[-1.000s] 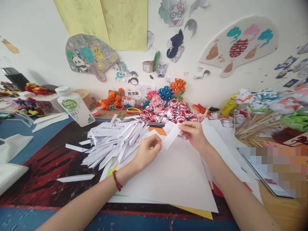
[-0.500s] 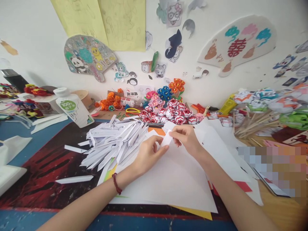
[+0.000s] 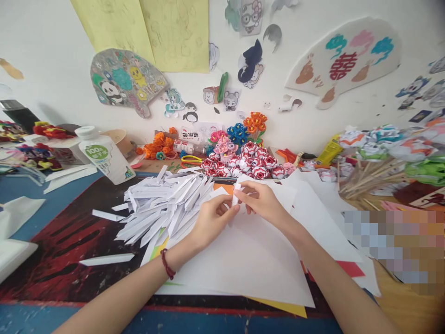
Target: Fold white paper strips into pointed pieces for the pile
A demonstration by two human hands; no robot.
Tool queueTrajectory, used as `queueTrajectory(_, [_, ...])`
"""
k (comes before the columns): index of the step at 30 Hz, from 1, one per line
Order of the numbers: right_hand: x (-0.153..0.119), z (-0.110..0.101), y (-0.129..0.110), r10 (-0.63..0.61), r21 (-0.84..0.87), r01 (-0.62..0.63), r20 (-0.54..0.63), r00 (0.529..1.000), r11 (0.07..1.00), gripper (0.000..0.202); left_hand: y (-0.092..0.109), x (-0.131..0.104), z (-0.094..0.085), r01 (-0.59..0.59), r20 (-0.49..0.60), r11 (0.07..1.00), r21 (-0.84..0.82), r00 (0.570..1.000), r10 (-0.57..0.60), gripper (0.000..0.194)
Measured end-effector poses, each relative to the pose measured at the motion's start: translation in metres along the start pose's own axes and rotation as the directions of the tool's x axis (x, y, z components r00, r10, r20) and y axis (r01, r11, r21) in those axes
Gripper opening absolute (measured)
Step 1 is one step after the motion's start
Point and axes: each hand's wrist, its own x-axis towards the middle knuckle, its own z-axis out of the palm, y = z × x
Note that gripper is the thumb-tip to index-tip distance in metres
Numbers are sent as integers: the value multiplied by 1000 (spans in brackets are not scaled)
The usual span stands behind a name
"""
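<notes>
Between my two hands is a small white paper strip (image 3: 236, 197), narrow and apparently folded lengthwise. My left hand (image 3: 212, 218) pinches its lower end between thumb and fingers. Its upper end is gripped by the fingertips of my right hand (image 3: 261, 200). Both hands are above a large white paper sheet (image 3: 257, 264), which lies over yellow and green sheets. Left of my hands is a heap of folded white paper strips (image 3: 153, 213); a single folded strip (image 3: 107, 260) lies apart, nearer to me.
A white bottle (image 3: 104, 155) stands tilted at the back left. Red-and-white paper flowers (image 3: 252, 162) are piled behind my hands. More white sheets (image 3: 325, 227) lie to the right, beside paper flowers on wooden sticks (image 3: 365, 174). A blurred patch covers the far right.
The paper strip in my fingers looks narrower, and the fingers of both hands are closer together. My right hand has shifted slightly left.
</notes>
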Motion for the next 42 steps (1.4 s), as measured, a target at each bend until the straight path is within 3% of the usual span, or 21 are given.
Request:
queueTrajectory(4, [1, -1, 4, 2, 52, -8, 110, 994, 999, 35, -3, 3, -1, 26, 23, 996, -81, 999, -25, 32])
queueTrajectory(11, [2, -6, 5, 11, 111, -26, 137, 991, 993, 33, 1, 2, -2, 14, 41, 997, -79, 999, -11, 28])
queueTrajectory(18, [1, 0, 8, 16, 54, -24, 149, 989, 998, 28, -4, 0, -1, 42, -99, 999, 7, 994, -41, 30])
queueTrajectory(25, [0, 5, 9, 24, 6, -26, 222, 975, 1000, 27, -10, 1, -3, 115, -196, 993, -13, 974, -115, 25])
queueTrajectory(31, [-2, 7, 11, 24, 80, -44, 229, 973, 996, 31, -2, -1, -5, 86, -313, 981, 175, 949, -27, 15])
queueTrajectory(38, [-3, 14, 11, 12, 151, -47, 225, 974, 987, 33, 4, -5, -7, -7, -382, 920, 391, 909, 169, 4])
queueTrajectory(42, [-5, 18, 12, 6, 127, -32, 198, 980, 991, 28, -1, -5, -8, -108, -328, 854, 509, 893, 308, 7])
